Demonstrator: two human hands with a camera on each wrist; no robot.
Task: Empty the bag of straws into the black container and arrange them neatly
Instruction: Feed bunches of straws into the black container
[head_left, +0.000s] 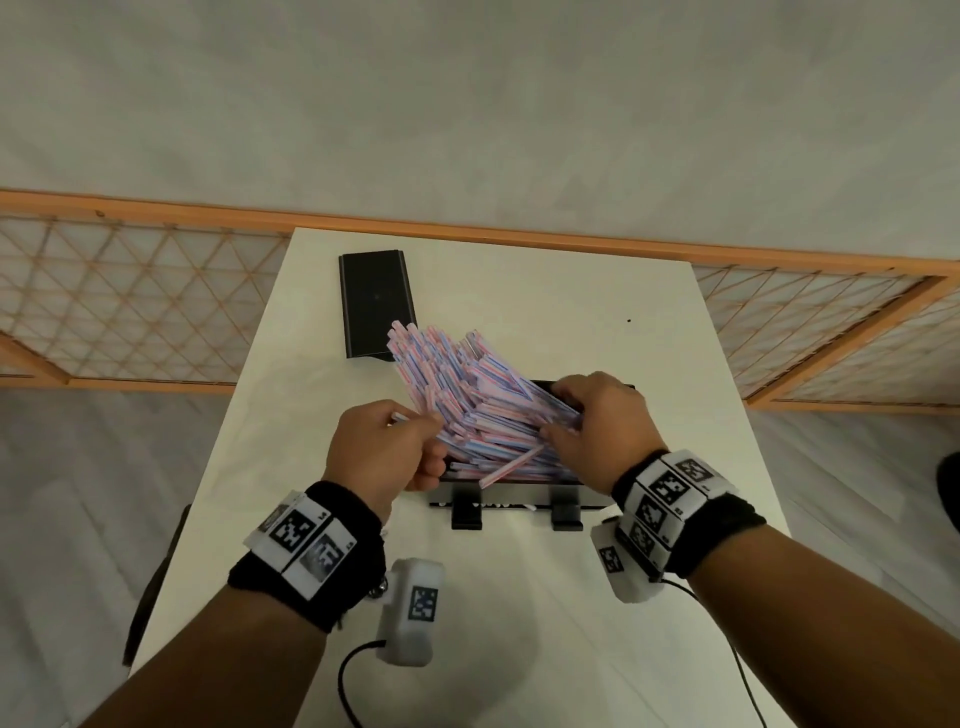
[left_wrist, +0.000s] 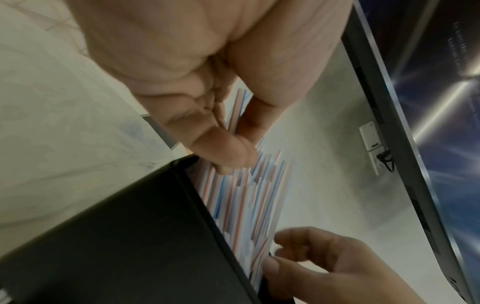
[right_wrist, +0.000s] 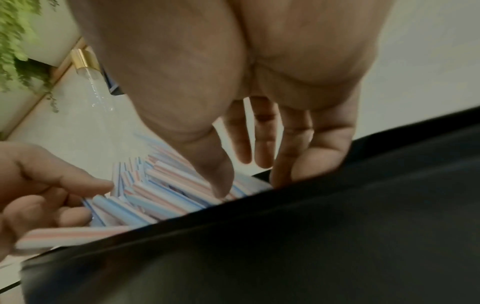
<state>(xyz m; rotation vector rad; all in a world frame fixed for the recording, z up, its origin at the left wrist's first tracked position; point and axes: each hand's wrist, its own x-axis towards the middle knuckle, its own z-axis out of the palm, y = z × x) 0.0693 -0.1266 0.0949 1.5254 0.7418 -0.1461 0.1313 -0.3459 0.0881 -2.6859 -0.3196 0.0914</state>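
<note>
Head view: striped straws (head_left: 467, 395) are recorded heaped in the black container (head_left: 519, 499), long axes fanned up and away to the left, one straw pinched by the left hand (head_left: 384, 452), the right hand (head_left: 597, 431) spread loosely against the heap's right side.

Soft even light, head view bowed at edges, wrist views blurred (dim)
</note>
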